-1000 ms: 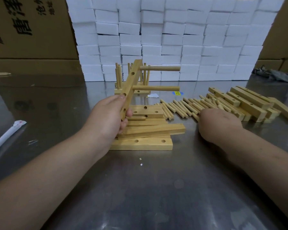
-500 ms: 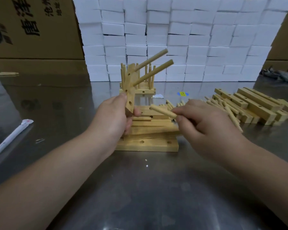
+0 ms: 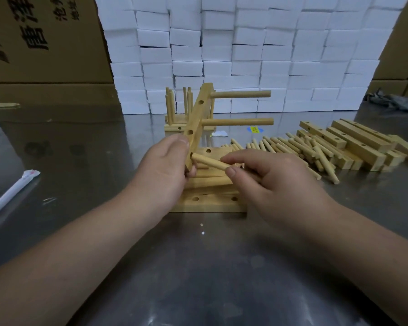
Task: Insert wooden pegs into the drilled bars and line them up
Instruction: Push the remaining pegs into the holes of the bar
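My left hand (image 3: 165,170) grips the lower end of a drilled wooden bar (image 3: 198,116), held upright and leaning. Two pegs (image 3: 239,94) stick out of its upper holes to the right. My right hand (image 3: 269,182) pinches a loose peg (image 3: 210,162) between thumb and forefinger; the peg's left tip is at the bar's lowest hole, beside my left thumb. Under my hands lies a small stack of drilled bars (image 3: 210,203). Behind the held bar stands a bar with upright pegs (image 3: 174,107).
Loose pegs (image 3: 292,147) lie in a spread to the right, beside a pile of drilled bars (image 3: 353,142). White foam blocks (image 3: 245,55) form a wall at the back, cardboard boxes (image 3: 45,43) on both sides. A white wrapped stick (image 3: 10,191) lies at the left on the metal table (image 3: 198,278).
My right hand took a peg from the loose spread and brought it left to the bar's lowest hole. The held bar turned, so its two pegs point right and level again.
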